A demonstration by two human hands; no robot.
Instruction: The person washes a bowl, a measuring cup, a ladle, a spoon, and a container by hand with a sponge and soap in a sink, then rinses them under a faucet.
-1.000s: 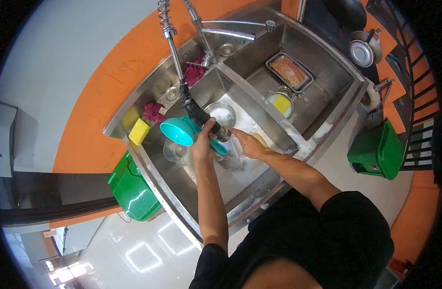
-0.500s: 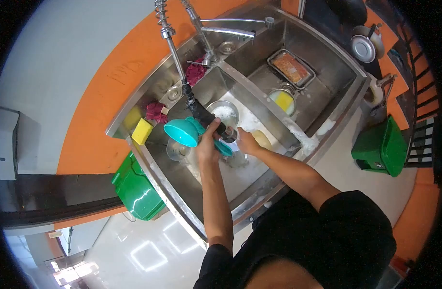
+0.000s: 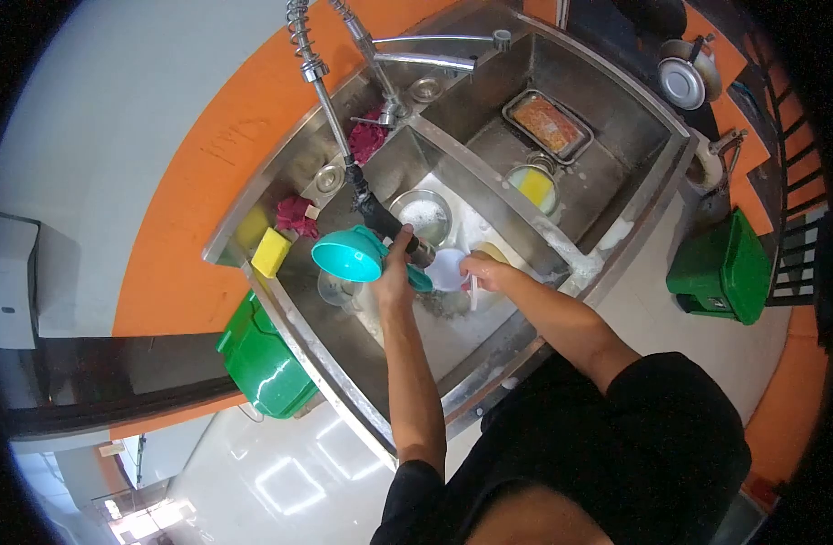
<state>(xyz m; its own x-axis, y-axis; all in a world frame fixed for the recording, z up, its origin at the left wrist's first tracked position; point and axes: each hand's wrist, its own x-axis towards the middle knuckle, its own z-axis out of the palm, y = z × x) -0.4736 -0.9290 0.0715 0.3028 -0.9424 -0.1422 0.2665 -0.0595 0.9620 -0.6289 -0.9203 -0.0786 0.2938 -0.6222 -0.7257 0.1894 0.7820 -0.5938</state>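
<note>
My left hand (image 3: 395, 274) is closed around the black spray nozzle (image 3: 380, 216) of the pull-down faucet. The same hand holds a teal cup (image 3: 346, 254), and more teal plastic shows on its far side. Closed on a small whitish plastic piece (image 3: 446, 271), round with a thin stem, is my right hand (image 3: 485, 272), just below the nozzle's mouth. Under both hands lies the soapy left basin. It contains a metal bowl (image 3: 422, 216) with suds and a clear container (image 3: 336, 289). Something yellowish is partly hidden behind my right hand.
The right basin holds a metal tray (image 3: 576, 150) with orange-brown contents and a round container with a yellow sponge (image 3: 535, 188). Another yellow sponge (image 3: 270, 252) and a dark red cloth (image 3: 296, 216) rest along the left rim. Green bins (image 3: 269, 368) flank the sink.
My right hand has moved slightly right, and the whitish piece has turned so more of its round face and stem show. The teal cup has tilted a little in my left hand.
</note>
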